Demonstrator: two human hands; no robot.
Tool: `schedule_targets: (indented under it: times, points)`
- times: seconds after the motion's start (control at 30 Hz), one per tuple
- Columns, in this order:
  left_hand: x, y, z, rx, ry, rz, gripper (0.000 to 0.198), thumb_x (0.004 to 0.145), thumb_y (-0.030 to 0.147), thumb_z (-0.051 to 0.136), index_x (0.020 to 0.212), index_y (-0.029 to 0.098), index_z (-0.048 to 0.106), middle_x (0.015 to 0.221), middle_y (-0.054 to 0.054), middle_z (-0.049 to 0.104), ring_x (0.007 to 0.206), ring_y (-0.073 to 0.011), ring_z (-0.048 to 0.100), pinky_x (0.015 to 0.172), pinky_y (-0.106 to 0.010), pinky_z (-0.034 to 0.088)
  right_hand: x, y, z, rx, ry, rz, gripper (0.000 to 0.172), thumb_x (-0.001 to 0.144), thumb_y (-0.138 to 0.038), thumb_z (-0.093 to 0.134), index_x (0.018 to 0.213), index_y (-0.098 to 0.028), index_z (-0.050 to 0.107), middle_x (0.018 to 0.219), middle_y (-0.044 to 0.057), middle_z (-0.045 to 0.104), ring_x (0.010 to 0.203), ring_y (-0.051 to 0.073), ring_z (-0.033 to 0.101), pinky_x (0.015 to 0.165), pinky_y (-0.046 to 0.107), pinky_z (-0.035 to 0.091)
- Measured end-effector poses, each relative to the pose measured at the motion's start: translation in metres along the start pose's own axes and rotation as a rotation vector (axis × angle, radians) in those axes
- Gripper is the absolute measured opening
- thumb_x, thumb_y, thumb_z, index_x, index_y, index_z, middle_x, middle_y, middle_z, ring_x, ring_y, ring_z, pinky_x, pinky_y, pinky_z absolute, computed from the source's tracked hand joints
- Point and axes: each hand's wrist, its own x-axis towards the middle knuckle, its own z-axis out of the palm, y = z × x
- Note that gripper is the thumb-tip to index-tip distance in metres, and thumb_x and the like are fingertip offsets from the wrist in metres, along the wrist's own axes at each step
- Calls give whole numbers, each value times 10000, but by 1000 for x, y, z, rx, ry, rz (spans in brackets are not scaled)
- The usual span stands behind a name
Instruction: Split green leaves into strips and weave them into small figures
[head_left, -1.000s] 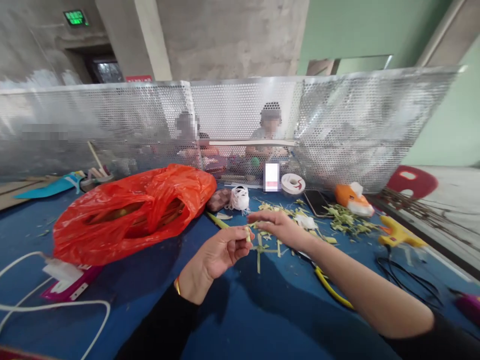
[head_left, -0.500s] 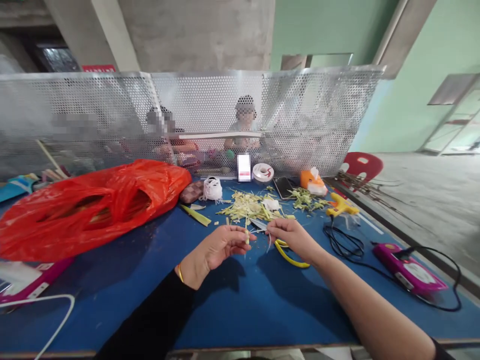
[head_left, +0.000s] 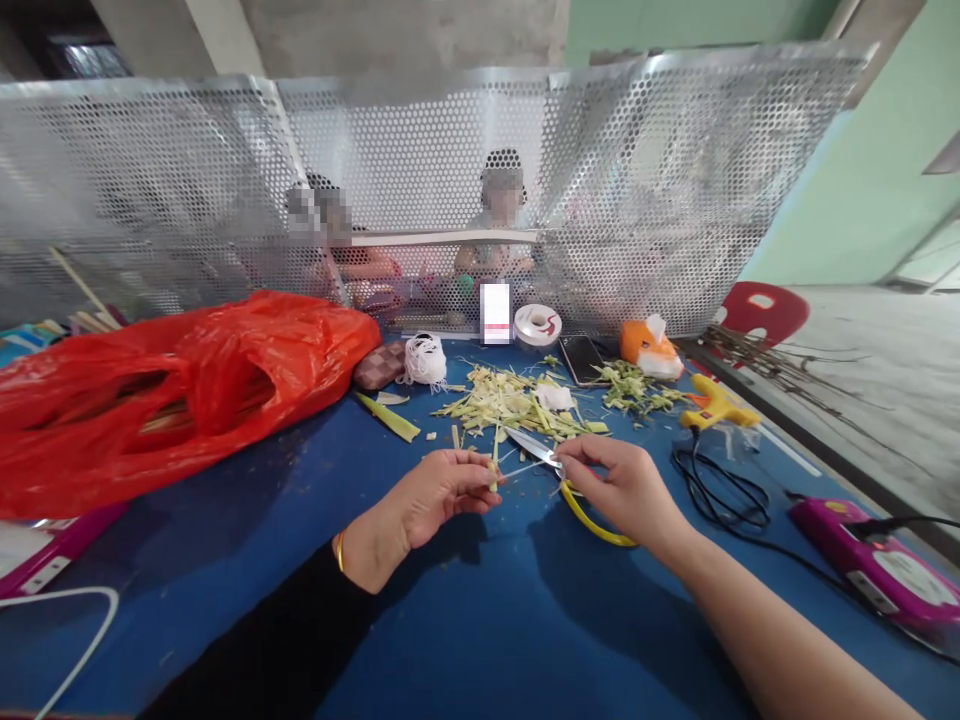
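While the left hand pinches a small pale-green piece above the blue tabletop, the right hand grips a thin pale strand that runs straight across toward that piece. Yellow-handled scissors lie beneath the right hand, partly hidden by it, and a heap of yellow-green scraps spreads beyond both hands.
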Motion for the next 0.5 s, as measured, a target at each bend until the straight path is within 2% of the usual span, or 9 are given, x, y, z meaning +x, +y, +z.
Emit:
schedule_targets:
  times: [0.1, 0.23, 0.4, 0.5]
  points:
    - [-2, 2, 2, 5, 13, -10, 155, 643, 153, 792, 726, 114, 666, 638, -48, 690, 536, -111, 651, 523, -164, 524, -2, 0, -2, -93, 22, -90, 167, 868, -232, 506, 816, -213, 664, 803, 34, 714, 750, 183, 644, 701, 266, 462]
    - [-5, 4, 5, 7, 20, -33, 119, 655, 129, 762, 721, 118, 664, 607, -39, 679, 522, -106, 642, 517, -158, 520, -3, -2, -2, -151, 52, -114, 187, 872, -235, 485, 827, -218, 665, 816, 46, 720, 778, 195, 659, 708, 272, 477]
    - [-4, 4, 1, -23, 10, -33, 129, 655, 141, 774, 720, 125, 663, 610, -38, 685, 523, -107, 645, 512, -159, 519, -2, -2, -2, -196, 105, -80, 176, 870, -258, 481, 806, -221, 641, 821, 48, 718, 757, 195, 654, 700, 278, 475]
    - [-3, 4, 0, -57, 23, -38, 107, 667, 130, 757, 726, 122, 668, 630, -48, 696, 524, -109, 646, 506, -163, 524, -1, -1, -2, -148, 100, -26, 169, 869, -271, 482, 774, -216, 610, 775, 40, 698, 713, 185, 633, 670, 269, 461]
